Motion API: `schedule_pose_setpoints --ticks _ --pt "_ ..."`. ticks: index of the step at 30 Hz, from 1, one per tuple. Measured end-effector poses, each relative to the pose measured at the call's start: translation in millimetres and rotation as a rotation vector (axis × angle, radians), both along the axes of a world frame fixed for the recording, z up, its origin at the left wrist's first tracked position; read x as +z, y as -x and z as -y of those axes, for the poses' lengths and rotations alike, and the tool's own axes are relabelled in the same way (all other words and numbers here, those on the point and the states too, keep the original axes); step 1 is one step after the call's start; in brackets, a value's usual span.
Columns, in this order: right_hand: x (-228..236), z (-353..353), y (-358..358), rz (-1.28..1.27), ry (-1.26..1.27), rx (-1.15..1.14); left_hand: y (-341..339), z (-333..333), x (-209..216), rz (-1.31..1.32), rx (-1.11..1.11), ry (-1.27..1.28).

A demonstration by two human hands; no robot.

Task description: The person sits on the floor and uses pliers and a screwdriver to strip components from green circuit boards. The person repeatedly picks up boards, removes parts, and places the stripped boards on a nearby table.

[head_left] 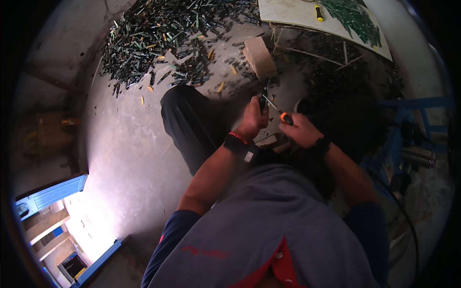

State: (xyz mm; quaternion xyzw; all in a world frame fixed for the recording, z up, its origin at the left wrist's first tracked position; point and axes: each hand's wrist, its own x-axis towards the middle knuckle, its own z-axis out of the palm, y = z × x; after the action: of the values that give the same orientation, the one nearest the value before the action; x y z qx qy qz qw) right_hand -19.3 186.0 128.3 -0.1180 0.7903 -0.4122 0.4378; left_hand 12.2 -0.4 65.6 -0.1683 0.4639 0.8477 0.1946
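Note:
My right hand (303, 130) is closed round a screwdriver with an orange and black handle (286, 118). Its metal shaft (272, 104) slants up and left towards my left hand (253, 120). That hand is closed on a small dark strip (263, 99), held upright, and the screwdriver's tip is at or very near it; I cannot tell whether they touch. The strip's lower part is hidden by my fingers. Just beyond my hands stands a tan block (260, 56), perhaps a brick or cardboard.
A large heap of dark green and black strips (144, 45), mixed with some yellow pieces, covers the floor ahead. At the far right a pale board (288, 13) bears green strips (353, 21) and a yellow-and-black screwdriver (319, 13). A blue metal frame (408, 115) and a black cable (408, 218) are on my right.

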Motion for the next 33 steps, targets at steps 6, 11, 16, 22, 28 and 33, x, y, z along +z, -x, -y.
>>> schedule_pose_setpoints --ticks 6,11,16,22,28,33 --pt "14 -9 2 -0.808 -0.434 0.217 0 -13 21 -0.142 -0.035 0.629" --pt "-5 -7 5 0.597 0.196 -0.114 -1 -9 0 0.137 0.106 -0.118" --pt "2 20 -38 1.313 0.930 -0.313 4 -13 18 0.177 0.166 -0.274" --pt "15 13 -31 0.999 0.632 -0.369 5 -14 27 0.303 0.212 -0.250" --pt "32 -16 -2 0.333 0.207 -0.042 7 -14 21 0.141 0.033 -0.146" --pt "41 -14 -4 -0.407 -0.030 0.138 7 -17 11 0.181 -0.047 0.024"
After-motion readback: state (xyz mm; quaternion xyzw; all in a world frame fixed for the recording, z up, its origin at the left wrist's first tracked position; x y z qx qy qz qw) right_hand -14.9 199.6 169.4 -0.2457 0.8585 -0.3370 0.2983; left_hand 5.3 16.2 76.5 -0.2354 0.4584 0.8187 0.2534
